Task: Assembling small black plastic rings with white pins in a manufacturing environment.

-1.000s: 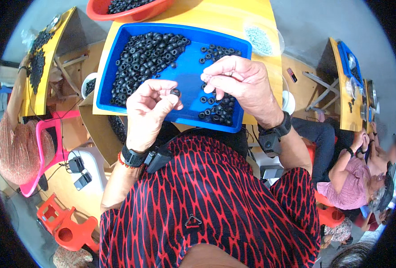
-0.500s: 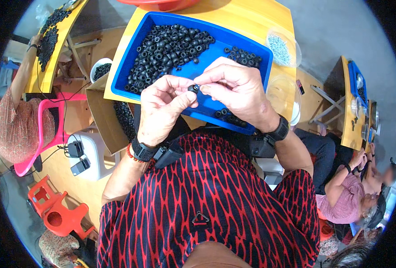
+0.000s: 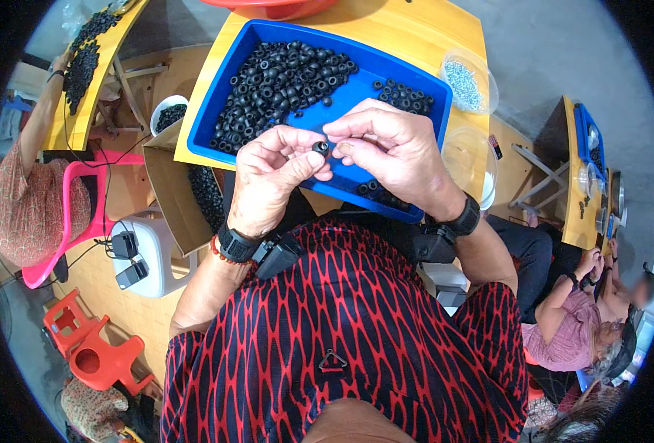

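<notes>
My left hand (image 3: 271,173) pinches a small round black cap (image 3: 320,148) between thumb and fingertips, its open ring end tilted up toward my right hand. Just to its right, my right hand (image 3: 397,151) has thumb and forefinger closed together; whatever lies between them is too small to make out. Both hands hover over the near edge of a blue tray (image 3: 249,31). A large heap of similar black caps (image 3: 282,81) fills the tray's left side, and a smaller group (image 3: 404,96) lies at its far right. More caps sit partly behind my right wrist.
The tray stands on a yellow table (image 3: 415,33). Clear tubs, one of small pale-blue metallic pieces (image 3: 461,83), are on the right. A cardboard box (image 3: 168,192) with dark parts is left of my lap. A white stool (image 3: 153,255) stands left. Other people work at side tables.
My right fingertips have drawn slightly away from the cap, leaving a small gap. The left hand keeps its pinch on the cap and barely moves.
</notes>
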`<state>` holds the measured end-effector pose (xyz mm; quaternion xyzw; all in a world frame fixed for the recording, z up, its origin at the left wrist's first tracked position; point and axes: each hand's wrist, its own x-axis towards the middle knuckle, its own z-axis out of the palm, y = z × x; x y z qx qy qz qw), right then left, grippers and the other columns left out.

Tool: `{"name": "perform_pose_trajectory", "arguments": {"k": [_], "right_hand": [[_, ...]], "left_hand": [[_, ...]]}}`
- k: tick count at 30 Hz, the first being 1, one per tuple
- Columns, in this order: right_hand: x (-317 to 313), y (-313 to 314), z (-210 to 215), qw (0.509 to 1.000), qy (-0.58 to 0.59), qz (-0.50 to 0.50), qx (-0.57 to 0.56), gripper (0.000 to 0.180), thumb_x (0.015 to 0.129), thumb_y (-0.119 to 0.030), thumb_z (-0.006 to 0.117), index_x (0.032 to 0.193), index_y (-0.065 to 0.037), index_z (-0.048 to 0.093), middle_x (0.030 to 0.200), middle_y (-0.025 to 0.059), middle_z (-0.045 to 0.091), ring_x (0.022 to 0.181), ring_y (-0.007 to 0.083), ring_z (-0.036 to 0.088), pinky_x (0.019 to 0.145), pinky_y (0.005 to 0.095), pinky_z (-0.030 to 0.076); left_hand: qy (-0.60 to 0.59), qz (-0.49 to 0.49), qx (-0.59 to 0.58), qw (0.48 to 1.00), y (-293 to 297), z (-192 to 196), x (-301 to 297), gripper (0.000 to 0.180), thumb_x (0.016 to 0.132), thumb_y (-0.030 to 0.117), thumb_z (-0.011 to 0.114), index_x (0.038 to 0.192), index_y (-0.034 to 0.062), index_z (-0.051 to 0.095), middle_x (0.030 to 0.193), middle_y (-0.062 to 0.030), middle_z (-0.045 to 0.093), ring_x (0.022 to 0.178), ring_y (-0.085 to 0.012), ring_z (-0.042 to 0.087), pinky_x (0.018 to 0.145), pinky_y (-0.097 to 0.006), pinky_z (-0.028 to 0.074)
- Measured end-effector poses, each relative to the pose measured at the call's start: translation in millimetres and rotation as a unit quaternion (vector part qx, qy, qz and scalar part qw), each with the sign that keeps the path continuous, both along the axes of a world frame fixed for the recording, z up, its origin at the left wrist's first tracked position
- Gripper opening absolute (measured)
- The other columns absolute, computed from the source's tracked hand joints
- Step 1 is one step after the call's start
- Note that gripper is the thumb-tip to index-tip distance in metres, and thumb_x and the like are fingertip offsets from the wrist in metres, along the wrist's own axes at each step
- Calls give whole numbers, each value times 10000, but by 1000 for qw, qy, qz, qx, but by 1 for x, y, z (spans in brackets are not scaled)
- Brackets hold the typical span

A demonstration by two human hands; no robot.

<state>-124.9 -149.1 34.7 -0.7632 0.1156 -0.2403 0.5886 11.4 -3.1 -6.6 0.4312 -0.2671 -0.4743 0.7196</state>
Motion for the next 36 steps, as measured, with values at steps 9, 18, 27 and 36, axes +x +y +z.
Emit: {"name": "perform_pose_trajectory", "arguments": {"k": [9, 18, 27, 36], "right_hand": [[14, -3, 0, 983, -54, 50, -166, 169, 830, -4, 661, 991, -13, 712, 869, 82, 652, 762, 186, 638, 630, 274, 493], [37, -33, -9, 992, 99, 14, -79, 210, 841, -41, 674, 1041, 22, 688, 924, 134, 662, 743, 185, 675, 662, 303, 543], [54, -24, -42, 899, 214, 169, -343, 153, 838, -40, 654, 984, 5, 652, 943, 176, 616, 891, 352, 628, 779, 406, 512], [45, -23, -20, 953, 181, 152, -190, 105, 868, -8, 631, 968, 22, 621, 892, 116, 629, 789, 217, 660, 708, 327, 533]], "left_hand": [[3, 28, -7, 1000, 0, 2, 10, 179, 884, 24, 688, 1048, -23, 634, 907, -102, 696, 759, -160, 685, 723, -283, 573], [-23, 244, -70, 967, 36, 3, 65, 151, 914, 22, 644, 1059, -12, 622, 959, -140, 687, 777, -191, 685, 761, -372, 600], [-22, 272, -44, 961, 44, -16, 62, 161, 939, 71, 628, 1085, 5, 613, 979, -114, 678, 839, -183, 678, 799, -368, 588], [-65, 226, -4, 972, 39, -3, 51, 197, 908, 57, 661, 1091, 0, 619, 1000, -129, 683, 839, -183, 680, 791, -351, 586]]}}
